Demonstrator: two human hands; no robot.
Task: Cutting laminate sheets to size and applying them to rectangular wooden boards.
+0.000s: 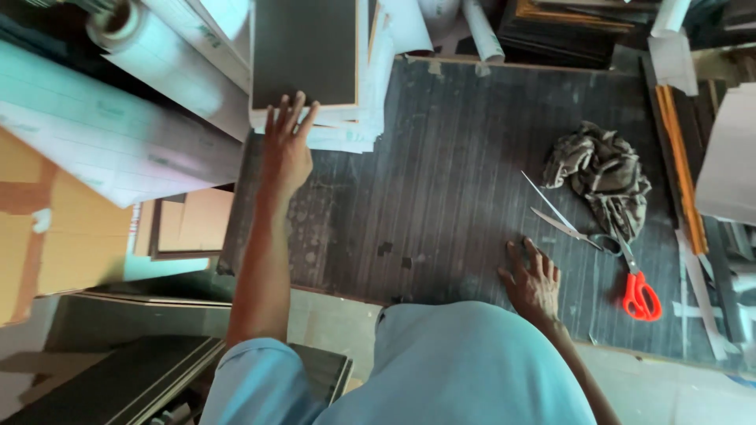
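A: What's on the dark worktable (472,157)?

B: At its far left edge, a stack of pale sheets topped by a dark panel (307,51). The left hand (285,145) reaches it, fingers spread on the front edge, nothing lifted yet.

A: The other hand?

B: The right hand (534,282) lies flat and open on the table, near a crumpled rag (602,173) and red-handled scissors (630,275), which lie untouched.

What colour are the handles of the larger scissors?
Red-orange handles on the scissors, seen in the head view.

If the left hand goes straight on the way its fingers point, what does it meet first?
The left hand already reaches the dark board on the stack of pale sheets; its fingertips seem to touch the board's near edge.
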